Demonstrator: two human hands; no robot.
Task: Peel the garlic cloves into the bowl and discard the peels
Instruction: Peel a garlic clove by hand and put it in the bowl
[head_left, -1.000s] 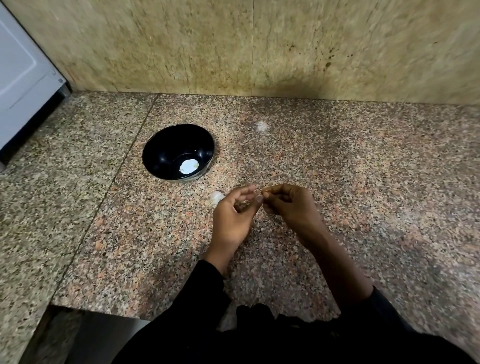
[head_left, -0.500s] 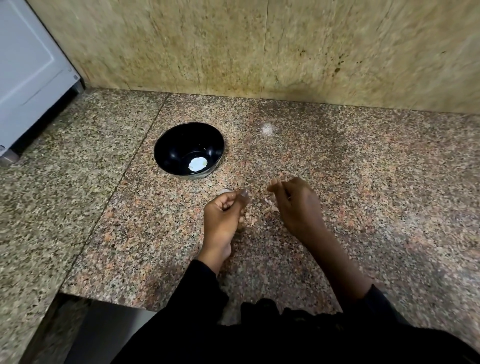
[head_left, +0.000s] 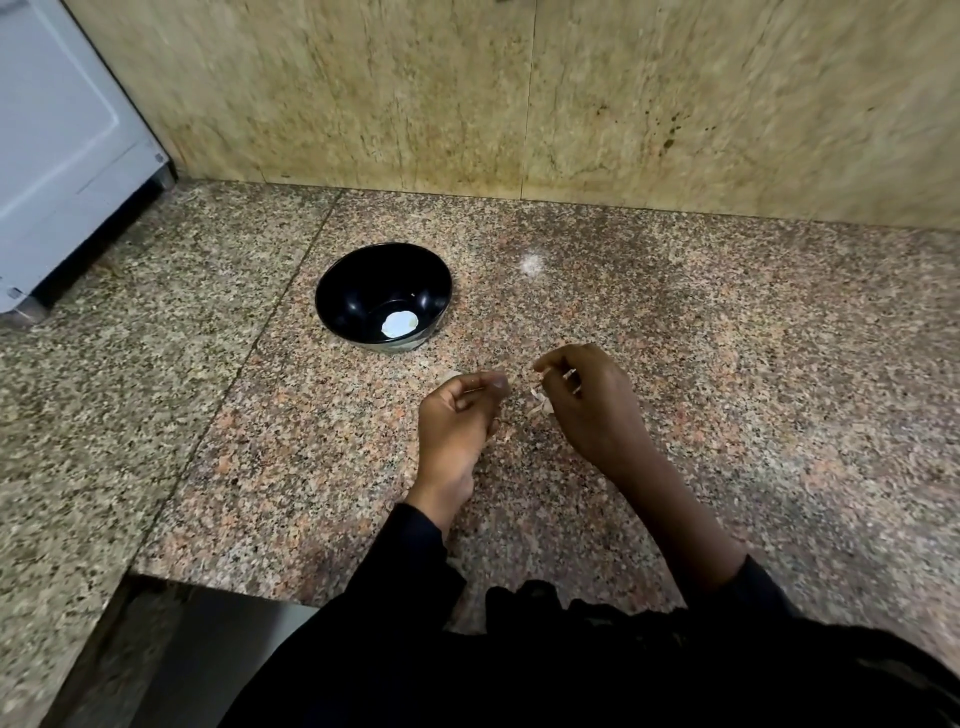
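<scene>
Speckled pink-brown granite counter (head_left: 727, 364) with a seam running near to far left of centre, beige stone-tile wall (head_left: 519, 93) at the far edge, pale blue-white appliance (head_left: 57, 145) at far left

One black bowl (head_left: 363, 291), one white piece (head_left: 399, 323) inside, two hands.

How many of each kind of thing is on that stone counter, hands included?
Black bowl: 1
White piece inside the bowl: 1
Hands: 2, left hand, right hand
Pale peel scrap by the right hand: 1
Total: 5
</scene>
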